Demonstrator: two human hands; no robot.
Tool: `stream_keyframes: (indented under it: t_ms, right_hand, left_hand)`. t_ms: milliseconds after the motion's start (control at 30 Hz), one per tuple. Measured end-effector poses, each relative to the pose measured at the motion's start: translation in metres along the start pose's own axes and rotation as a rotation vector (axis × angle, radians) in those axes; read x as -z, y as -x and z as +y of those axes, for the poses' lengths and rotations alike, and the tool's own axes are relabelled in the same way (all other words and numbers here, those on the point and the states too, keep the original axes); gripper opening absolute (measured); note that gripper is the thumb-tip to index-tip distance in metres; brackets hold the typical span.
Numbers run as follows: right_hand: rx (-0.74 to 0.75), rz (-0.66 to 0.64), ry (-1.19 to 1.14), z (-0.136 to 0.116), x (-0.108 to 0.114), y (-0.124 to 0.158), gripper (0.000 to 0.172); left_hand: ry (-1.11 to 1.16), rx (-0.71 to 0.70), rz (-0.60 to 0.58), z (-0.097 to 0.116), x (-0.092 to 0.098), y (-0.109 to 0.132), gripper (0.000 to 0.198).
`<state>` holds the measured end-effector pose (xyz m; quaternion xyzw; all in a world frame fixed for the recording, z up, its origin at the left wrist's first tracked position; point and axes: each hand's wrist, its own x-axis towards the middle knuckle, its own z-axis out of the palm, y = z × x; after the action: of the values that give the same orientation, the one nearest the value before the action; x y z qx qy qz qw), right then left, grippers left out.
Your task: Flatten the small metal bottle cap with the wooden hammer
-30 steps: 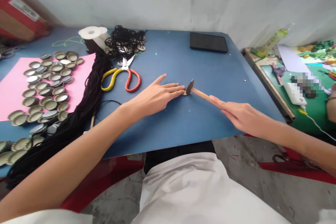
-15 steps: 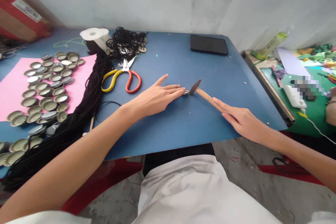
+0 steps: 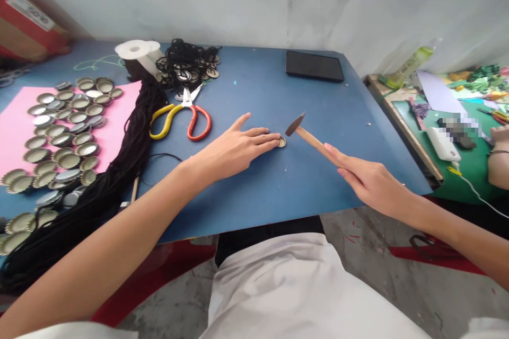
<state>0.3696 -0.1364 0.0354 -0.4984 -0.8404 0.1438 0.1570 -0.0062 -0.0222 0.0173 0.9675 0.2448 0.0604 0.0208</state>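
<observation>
Left hand point(image 3: 234, 149) flat, fingers spread, pinning one bottle cap point(image 3: 282, 142) on the blue table point(image 3: 254, 190). Right hand point(image 3: 368, 177) wrapped round a small hammer point(image 3: 306, 135), head raised just above. Cap round, not squashed yet.

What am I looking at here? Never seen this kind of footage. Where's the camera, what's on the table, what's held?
No machine: a person's two bare hands, filmed by a head-worn camera looking down. The left hand lies flat on the blue table, its fingers touching a bottle cap. The right hand grips a small hammer, its head raised just above the cap. Further left: scissors, black cord, and many caps on pink paper. A dark tablet lies at the back.
</observation>
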Motion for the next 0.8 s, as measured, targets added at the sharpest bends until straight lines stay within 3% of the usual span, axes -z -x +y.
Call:
stream_keyframes:
  t_ms: [100, 267, 367, 433, 567, 700, 800]
  right_hand:
    - [0.037, 0.056, 0.003, 0.000, 0.003, 0.001, 0.071]
    - [0.020, -0.099, 0.066, -0.005, 0.014, -0.004, 0.068]
    - [0.007, -0.003, 0.075, -0.011, 0.019, -0.004, 0.070]
    - [0.007, 0.011, 0.091, -0.013, 0.018, -0.003, 0.072]
    - [0.006, -0.101, 0.107, -0.011, 0.011, 0.002, 0.072]
    - [-0.036, -0.019, 0.023, -0.014, 0.012, 0.000, 0.070]
    - [-0.055, -0.106, 0.019, -0.015, 0.013, -0.005, 0.067]
  left_hand:
    - [0.010, 0.033, -0.004, 0.001, -0.002, 0.000, 0.087]
    - [0.013, 0.045, -0.024, 0.004, -0.001, -0.002, 0.084]
    - [0.016, 0.051, -0.031, 0.005, 0.000, -0.003, 0.085]
    - [0.011, 0.051, -0.022, 0.005, 0.000, -0.003, 0.084]
    - [0.004, 0.052, -0.031, 0.005, -0.001, -0.003, 0.084]
    - [0.016, 0.067, -0.012, 0.005, -0.002, -0.003, 0.082]
    - [0.015, 0.056, 0.000, 0.006, -0.003, -0.003, 0.079]
